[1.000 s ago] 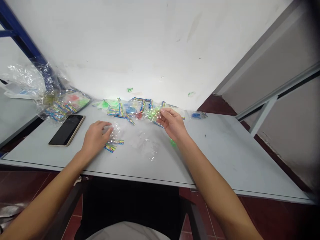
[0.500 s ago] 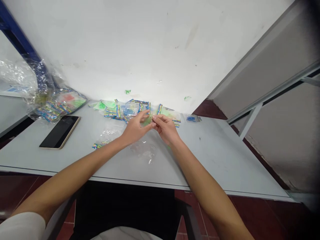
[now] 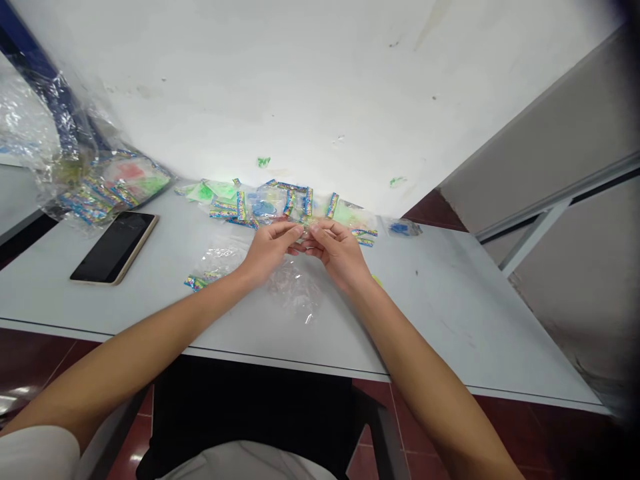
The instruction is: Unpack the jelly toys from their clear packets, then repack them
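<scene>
My left hand and my right hand meet above the middle of the table, each with thumb and fingers closed. Between their fingertips they pinch a small clear plastic bag with a greenish tint; the fingers hide much of it. Just beyond lie clear packets with colourful printed strips, one holding something blue and another something pale green. Under and in front of my hands, a crumpled clear plastic wrapper lies flat. Left of it rests another clear bag with a printed strip.
A black-screened phone lies on the grey table at left. Behind it is a pile of printed packets in clear plastic. A small packet with a blue item lies at right. A white wall borders the back.
The left fingers, spread before, have closed onto the bag beside the right fingertips. The right hand stays pinched. The whole view has shifted slightly.
</scene>
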The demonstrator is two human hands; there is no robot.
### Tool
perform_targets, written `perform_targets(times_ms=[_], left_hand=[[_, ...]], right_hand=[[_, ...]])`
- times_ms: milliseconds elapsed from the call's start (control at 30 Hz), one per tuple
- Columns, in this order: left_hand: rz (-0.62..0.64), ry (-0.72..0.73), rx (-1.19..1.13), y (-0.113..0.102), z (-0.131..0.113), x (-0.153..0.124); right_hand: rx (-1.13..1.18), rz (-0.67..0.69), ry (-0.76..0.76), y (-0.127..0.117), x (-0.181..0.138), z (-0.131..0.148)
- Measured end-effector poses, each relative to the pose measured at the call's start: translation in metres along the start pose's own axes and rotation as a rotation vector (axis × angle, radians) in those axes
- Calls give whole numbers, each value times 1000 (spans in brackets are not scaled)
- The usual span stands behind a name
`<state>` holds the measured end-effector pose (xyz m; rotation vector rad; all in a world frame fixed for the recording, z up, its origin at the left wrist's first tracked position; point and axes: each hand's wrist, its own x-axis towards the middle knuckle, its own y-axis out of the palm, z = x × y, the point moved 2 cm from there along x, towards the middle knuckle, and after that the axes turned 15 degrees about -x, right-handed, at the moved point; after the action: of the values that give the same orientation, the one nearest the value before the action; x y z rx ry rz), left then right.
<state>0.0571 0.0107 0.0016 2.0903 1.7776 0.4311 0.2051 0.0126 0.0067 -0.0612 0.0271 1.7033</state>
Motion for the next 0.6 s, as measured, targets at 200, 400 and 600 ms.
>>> perform_targets(times_ms=[200,400,600], left_hand=[[-40,-113,-108,-3,-2,1],[-37,-158,-86,-2,-2,1],[90,-203,-70,2,-6,-2]], right_hand=[[-21,-10,-7,2,0,-1],[-61,-72,-37,1,0,-3],[-149,-150,-70,-3,0,-4]])
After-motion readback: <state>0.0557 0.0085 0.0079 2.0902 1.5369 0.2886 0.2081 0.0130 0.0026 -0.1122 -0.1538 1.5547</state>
